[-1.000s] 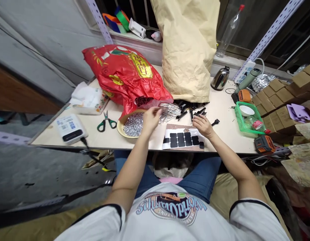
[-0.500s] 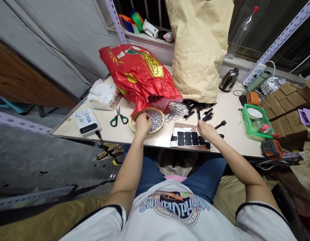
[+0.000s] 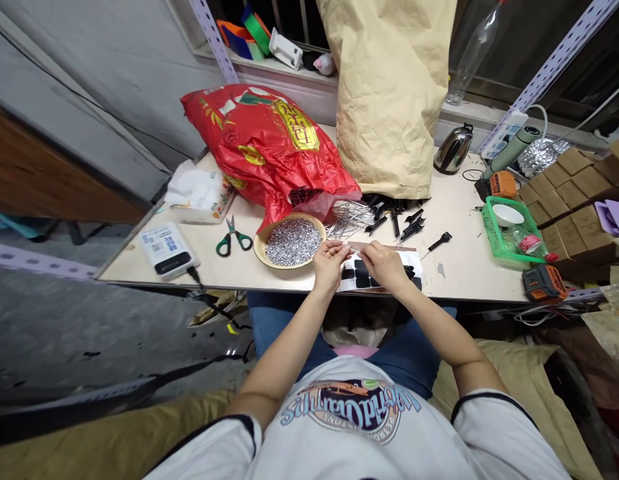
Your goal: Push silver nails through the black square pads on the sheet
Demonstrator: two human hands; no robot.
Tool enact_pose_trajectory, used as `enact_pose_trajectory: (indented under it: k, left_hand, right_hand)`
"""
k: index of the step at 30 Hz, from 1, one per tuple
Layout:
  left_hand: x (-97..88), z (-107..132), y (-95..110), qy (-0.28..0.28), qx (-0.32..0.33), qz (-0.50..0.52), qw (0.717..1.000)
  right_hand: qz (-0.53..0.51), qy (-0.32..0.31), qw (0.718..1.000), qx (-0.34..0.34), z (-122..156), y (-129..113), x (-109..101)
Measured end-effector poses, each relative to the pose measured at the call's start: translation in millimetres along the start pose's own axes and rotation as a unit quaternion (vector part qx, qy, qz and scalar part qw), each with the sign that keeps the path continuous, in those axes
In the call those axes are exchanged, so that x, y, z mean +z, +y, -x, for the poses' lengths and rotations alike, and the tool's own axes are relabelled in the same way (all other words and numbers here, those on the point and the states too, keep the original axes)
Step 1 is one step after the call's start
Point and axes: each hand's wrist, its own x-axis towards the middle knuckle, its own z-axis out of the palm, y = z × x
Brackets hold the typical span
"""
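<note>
- A thin metal pin [image 3: 354, 251], straight and shiny, lies between the two hands just above the near edge of the bench [image 3: 459, 280]; the left hand [image 3: 329, 263] and the right hand [image 3: 384, 265] each pinch an end of it with closed fingers.
- Directly under the hands lies a sheet of black pads [image 3: 357, 275], flat rounded squares in rows on white backing.
- Left of the sheet, just beside the left hand, stands a shallow round dish [image 3: 262, 238] heaped with small silvery metal bits.
- Behind the sheet a loose pile of long metal pins [image 3: 349, 219] fans out, with a scatter of black plastic clips [image 3: 407, 223] just right of it.
- Farther behind the sheet, a glossy crinkled red bag [image 3: 269, 143] and a tall creased brown paper sack [image 3: 389, 93].
- Left of the dish lie green-handled scissors [image 3: 232, 239].
- Far right of the sheet, a green mesh basket [image 3: 489, 230].
</note>
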Motion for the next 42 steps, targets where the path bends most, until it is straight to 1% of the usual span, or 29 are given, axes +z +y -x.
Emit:
enact_pose_trajectory:
  k: [4,6,8,11,14,16,17,18,19,20,21,23,24,25,27,29,30,31,32,33,34,35,37,38,39,40,42]
  left_hand:
    - [2.5,3,-5,0.011,0.074,-0.045,0.996]
    - [2.7,5,-7,0.012,0.107,-0.068,0.992]
    - [3.2,6,-10,0.018,0.125,-0.075,0.989]
    - [6.1,2,-15,0.02,0.119,-0.077,0.99]
    - [8.5,-7,-16,0.014,0.085,-0.096,0.992]
    - [5.1,-14,-14,0.032,0.083,-0.131,0.987]
    - [1.3,-17,-12,0.044,0.094,-0.162,0.981]
    - [-3.8,-18,-9,0.044,0.112,-0.203,0.972]
    - [-9.7,-18,-6,0.026,0.128,-0.254,0.958]
    - [-15.7,-17,-4,-0.01,0.14,-0.309,0.941]
    - [-21.2,-14,-1,-0.064,0.149,-0.361,0.918]
    - [-28.7,-5,1,-0.183,0.158,-0.449,0.86]
    - [-30.3,0,0,-0.231,0.16,-0.484,0.829]
    - [-30.6,5,0,-0.264,0.161,-0.516,0.798]
    - [-28.6,12,-2,-0.293,0.164,-0.575,0.746]
    - [-25.7,17,-4,-0.312,0.173,-0.614,0.704]
    - [-24.5,18,-4,-0.323,0.18,-0.622,0.69]
    - [-23.7,18,-5,-0.331,0.188,-0.624,0.683]
    - [-23.2,18,-6,-0.33,0.193,-0.618,0.687]
    - [-22.7,18,-8,-0.318,0.193,-0.603,0.705]
    - [-22.1,17,-9,-0.294,0.184,-0.579,0.738]
    - [-21.1,17,-12,-0.264,0.163,-0.54,0.783]
    - [-17.9,15,-17,-0.201,0.083,-0.418,0.882]
    - [-15.5,15,-19,-0.177,0.035,-0.345,0.921]
    - [-12.9,14,-21,-0.161,-0.01,-0.273,0.948]
    - [-10.3,14,-22,-0.148,-0.045,-0.211,0.965]
    - [-5.9,15,-22,-0.129,-0.082,-0.13,0.98]
  right_hand:
    - [0.026,-0.039,0.998,0.036,2,-5,-5]
    - [0.03,-0.042,0.997,0.05,2,-7,-5]
    - [0.03,-0.038,0.997,0.057,2,-8,-3]
    - [0.023,-0.037,0.997,0.061,-1,-8,1]
    - [0.022,-0.039,0.996,0.08,-7,-2,5]
    - [0.021,-0.031,0.994,0.105,-9,9,7]
    - [0.017,-0.021,0.993,0.119,-9,15,8]
    - [0.011,-0.01,0.991,0.132,-7,23,9]
    - [0.002,0.002,0.99,0.142,-5,31,10]
    - [-0.009,0.013,0.989,0.148,-2,38,11]
    - [-0.021,0.021,0.988,0.151,2,44,12]
    - [-0.046,0.032,0.987,0.15,10,53,15]
    - [-0.057,0.035,0.987,0.147,13,56,16]
    - [-0.067,0.037,0.987,0.143,16,57,18]
    - [-0.086,0.037,0.986,0.134,21,57,21]
    - [-0.105,0.036,0.986,0.124,26,54,26]
    - [-0.113,0.036,0.986,0.118,29,53,28]
    - [-0.12,0.036,0.986,0.112,32,51,31]
    - [-0.127,0.037,0.986,0.105,35,49,33]
    - [-0.133,0.036,0.986,0.096,39,47,36]
    - [-0.138,0.033,0.986,0.087,42,43,38]
    - [-0.141,0.029,0.986,0.079,44,40,39]
    - [-0.133,0.017,0.988,0.075,48,31,41]
    - [-0.124,0.013,0.989,0.079,49,27,41]
    - [-0.113,0.011,0.99,0.086,49,24,41]
    - [-0.103,0.013,0.99,0.093,48,20,41]
    - [-0.094,0.023,0.991,0.097,47,17,41]
